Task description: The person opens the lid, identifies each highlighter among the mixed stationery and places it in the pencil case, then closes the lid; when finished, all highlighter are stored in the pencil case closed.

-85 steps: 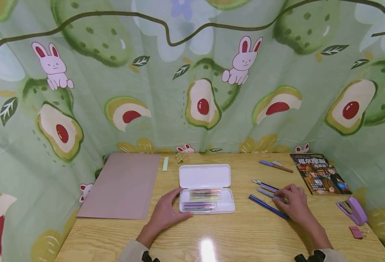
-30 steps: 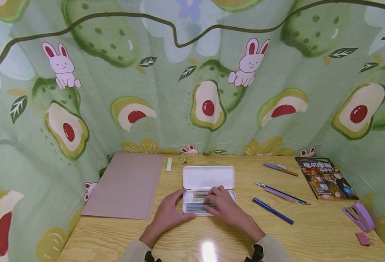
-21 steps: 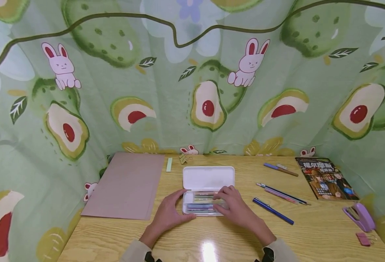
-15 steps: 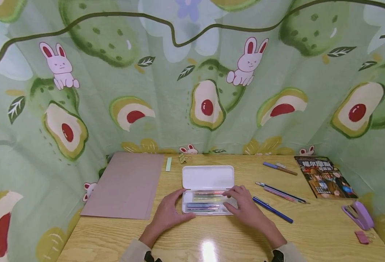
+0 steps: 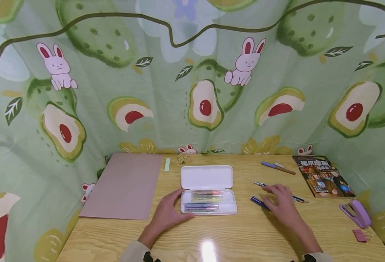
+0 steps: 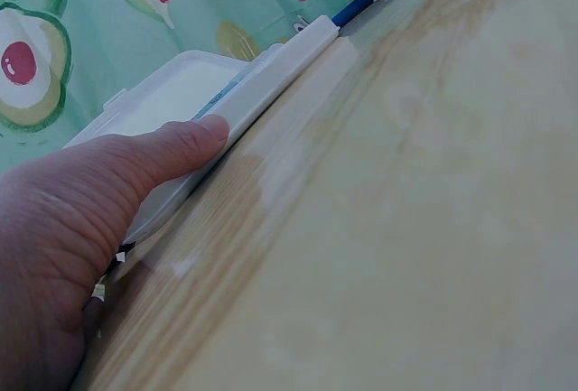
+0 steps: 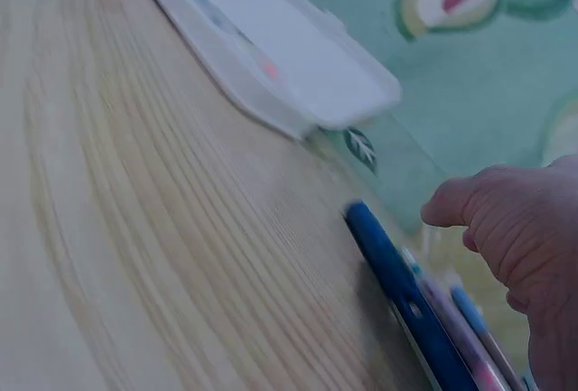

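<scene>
The left hand (image 5: pixel 166 214) rests flat on the table (image 5: pixel 231 236) at the near left corner of the open white pencil case (image 5: pixel 208 207), fingers (image 6: pixel 185 143) straight and close together, the thumb pressed along the case's near wall. The case lies with its long axis left to right, its lid (image 5: pixel 207 177) folded back on the far side; several pens lie inside it, parallel to that axis. The right hand (image 5: pixel 282 205) lies palm down to the right of the case, well apart from it, over a group of loose pens. Its fingers (image 5: pixel 272 189) are loosely extended and slightly spread; their tips lie on or just above the pens, and whether any pen is pinched cannot be told. The blue pen (image 5: pixel 257 201) lies under the near side of this hand, its long axis running from far left to near right, the visible end pointing toward the case. A thinner pair of pens (image 5: pixel 260 184) lies just beyond it on a similar diagonal, passing beneath the fingers and emerging at the right. Farther back lie two more pens (image 5: pixel 277 167); a book (image 5: pixel 323 176) lies at far right, a purple stapler (image 5: pixel 356 213) near right, and a brown folder (image 5: pixel 123 185) at left.
</scene>
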Demonstrator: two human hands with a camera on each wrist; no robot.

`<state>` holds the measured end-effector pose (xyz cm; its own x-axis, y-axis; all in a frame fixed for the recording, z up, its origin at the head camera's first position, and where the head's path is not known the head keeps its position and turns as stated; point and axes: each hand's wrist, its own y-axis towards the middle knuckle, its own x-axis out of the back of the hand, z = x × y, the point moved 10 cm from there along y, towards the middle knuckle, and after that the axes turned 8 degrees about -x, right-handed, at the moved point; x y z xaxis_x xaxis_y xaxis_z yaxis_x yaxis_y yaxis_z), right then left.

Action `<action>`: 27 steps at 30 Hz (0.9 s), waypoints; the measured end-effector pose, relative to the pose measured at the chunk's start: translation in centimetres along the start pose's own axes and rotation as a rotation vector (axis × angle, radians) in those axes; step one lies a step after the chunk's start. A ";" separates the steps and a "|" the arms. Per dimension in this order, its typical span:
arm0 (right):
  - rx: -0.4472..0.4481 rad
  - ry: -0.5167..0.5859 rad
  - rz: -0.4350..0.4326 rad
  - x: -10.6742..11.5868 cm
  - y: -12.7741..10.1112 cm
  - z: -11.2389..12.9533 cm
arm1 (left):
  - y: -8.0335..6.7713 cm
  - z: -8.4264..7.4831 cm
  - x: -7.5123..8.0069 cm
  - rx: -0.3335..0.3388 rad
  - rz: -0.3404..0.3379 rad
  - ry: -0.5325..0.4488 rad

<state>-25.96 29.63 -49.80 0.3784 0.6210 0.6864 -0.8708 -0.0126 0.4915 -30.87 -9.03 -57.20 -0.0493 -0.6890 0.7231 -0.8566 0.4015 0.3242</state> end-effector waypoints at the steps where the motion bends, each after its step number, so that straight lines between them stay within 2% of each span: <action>1: -0.013 -0.007 -0.019 0.6 -0.1 -0.8 | 0.0 0.0 0.0 -0.001 -0.001 -0.004; 6: -0.071 -0.053 -0.080 2.7 -0.6 -4.1 | -0.1 0.1 0.1 0.009 -0.004 -0.010; 11: -0.145 -0.102 -0.063 3.1 -1.0 -6.2 | -0.1 0.2 0.1 0.019 -0.002 -0.005; 18: -0.145 -0.150 -0.065 3.0 -1.3 -6.6 | -0.2 0.5 -0.4 0.016 -0.003 0.002; 27: -0.189 -0.134 -0.054 2.8 -1.5 -7.4 | 0.0 0.2 -0.2 0.011 0.000 -0.003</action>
<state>-25.91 37.20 -52.64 0.4532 0.5074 0.7329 -0.8867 0.1723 0.4290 -30.99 -9.00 -57.50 -0.0511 -0.6908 0.7212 -0.8621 0.3950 0.3173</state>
